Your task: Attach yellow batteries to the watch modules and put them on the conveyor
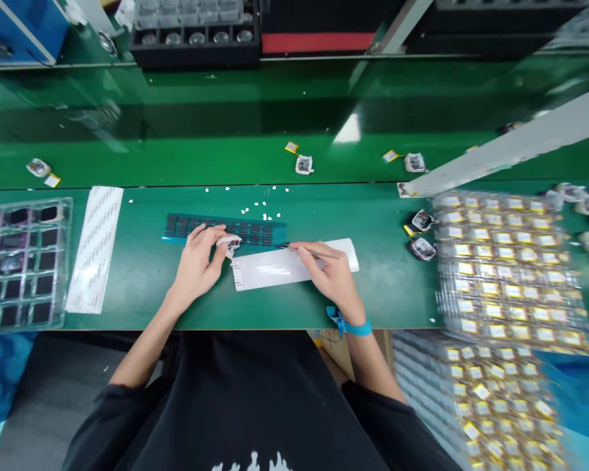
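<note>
Bare green table [142,275] lies open between the white strip [94,247] and the left hand [196,261].

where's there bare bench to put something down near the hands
Bare green mat lies between the long white strip and the left hand, and between the white sheet and the battery trays. Crowded: the trays on the right, and the compartment tray at far left.

An electronics assembly line: green bench [127,275], stacked trays of small batteries [505,275] (yellow-labelled), parts tray [22,261].

Glossy green mat [142,275], metal tweezers [304,250]
</note>
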`<move>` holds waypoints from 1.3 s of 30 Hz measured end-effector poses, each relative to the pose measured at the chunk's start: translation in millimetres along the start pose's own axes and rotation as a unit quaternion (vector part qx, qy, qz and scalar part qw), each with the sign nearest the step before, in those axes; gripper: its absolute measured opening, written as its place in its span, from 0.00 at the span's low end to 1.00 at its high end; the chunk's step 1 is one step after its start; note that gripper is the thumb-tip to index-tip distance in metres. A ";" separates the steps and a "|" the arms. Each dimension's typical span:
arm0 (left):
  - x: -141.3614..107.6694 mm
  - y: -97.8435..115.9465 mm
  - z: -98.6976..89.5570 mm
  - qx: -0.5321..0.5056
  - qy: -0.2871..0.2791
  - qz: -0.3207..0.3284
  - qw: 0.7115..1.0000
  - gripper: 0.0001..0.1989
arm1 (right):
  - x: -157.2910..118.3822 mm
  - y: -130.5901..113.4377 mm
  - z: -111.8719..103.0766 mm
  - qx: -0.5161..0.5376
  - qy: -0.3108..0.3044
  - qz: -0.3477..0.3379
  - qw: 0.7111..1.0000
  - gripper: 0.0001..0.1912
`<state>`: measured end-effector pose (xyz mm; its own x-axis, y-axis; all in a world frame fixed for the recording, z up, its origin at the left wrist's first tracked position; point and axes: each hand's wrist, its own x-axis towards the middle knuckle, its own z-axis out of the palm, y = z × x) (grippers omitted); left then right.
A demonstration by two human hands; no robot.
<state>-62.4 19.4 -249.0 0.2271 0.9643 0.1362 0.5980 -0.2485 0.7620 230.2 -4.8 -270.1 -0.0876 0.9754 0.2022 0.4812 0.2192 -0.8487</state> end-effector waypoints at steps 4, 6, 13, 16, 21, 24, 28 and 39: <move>5.5 -11.6 3.0 -0.005 0.004 -0.056 0.998 0.06 | 2.3 9.0 3.3 -0.035 -0.013 -0.037 0.999 0.14; 1.9 -11.0 6.0 0.007 0.010 -0.055 0.998 0.05 | 3.3 11.0 0.3 -0.035 -0.023 -0.053 0.998 0.13; -2.8 -2.5 10.0 0.080 0.018 -0.024 0.996 0.09 | 4.9 14.9 -8.6 -0.044 -0.071 -0.080 0.993 0.14; -0.2 3.7 10.2 0.089 -0.036 0.024 0.995 0.11 | 4.9 14.6 -8.2 -0.047 -0.077 -0.091 0.992 0.14; 18.0 6.4 15.8 0.046 -0.269 0.158 0.949 0.15 | 8.0 9.7 -7.3 -0.074 -0.083 -0.123 0.986 0.14; 29.9 1.0 21.2 0.041 -0.320 0.184 0.929 0.17 | 11.8 6.4 -6.2 -0.105 -0.076 -0.154 0.980 0.12; 33.3 -3.7 30.1 0.047 -0.302 0.215 0.928 0.16 | 16.0 7.8 -5.1 -0.139 -0.086 -0.162 0.973 0.13; 32.7 -10.0 46.2 0.057 -0.272 0.236 0.931 0.12 | 17.6 11.1 -4.6 -0.156 0.007 -0.245 0.957 0.19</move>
<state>-25.4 49.1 -281.4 0.8225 0.5639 0.0734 0.4040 -0.6702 0.6226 238.0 14.7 -273.7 -0.3579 0.7565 0.5475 0.6222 0.6303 -0.4643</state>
